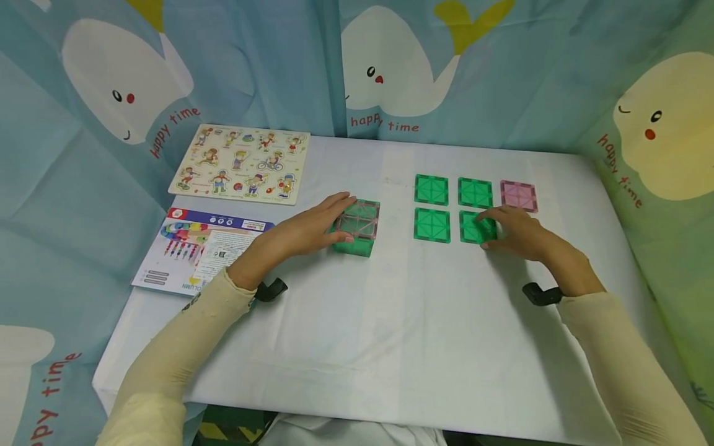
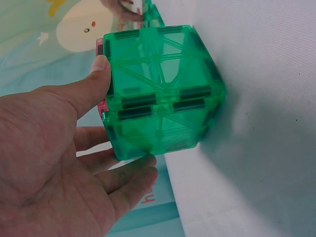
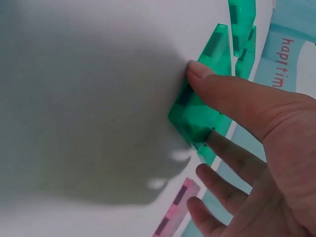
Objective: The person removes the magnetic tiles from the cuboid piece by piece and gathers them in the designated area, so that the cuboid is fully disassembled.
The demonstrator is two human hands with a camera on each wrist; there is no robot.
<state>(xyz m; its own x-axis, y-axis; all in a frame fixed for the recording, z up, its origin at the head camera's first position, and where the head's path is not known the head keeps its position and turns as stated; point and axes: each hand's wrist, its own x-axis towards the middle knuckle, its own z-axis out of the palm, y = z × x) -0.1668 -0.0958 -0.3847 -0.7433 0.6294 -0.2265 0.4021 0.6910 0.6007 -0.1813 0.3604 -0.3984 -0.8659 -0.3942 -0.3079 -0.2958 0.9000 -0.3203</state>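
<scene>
My left hand (image 1: 304, 230) holds a cube of see-through magnetic tiles (image 1: 357, 246), green on its sides with a pink tile on top. In the left wrist view, the thumb lies at the cube's (image 2: 143, 74) pink-edged face and the fingers curl along another side. To the right, my right hand (image 1: 524, 235) pinches the edges of a flat green magnetic tile (image 1: 470, 230) between thumb and index finger; the other fingers are spread. Near that tile (image 3: 197, 116) lie three more green tiles (image 1: 432, 225) and a pink tile (image 1: 517, 195), set out in two rows.
A wooden picture puzzle board (image 1: 240, 164) lies at the back left of the white-covered table (image 1: 357, 347). In front of it is a printed box or booklet (image 1: 184, 254), partly under my left forearm. Whale-patterned curtains (image 1: 268, 68) enclose the table's back and sides.
</scene>
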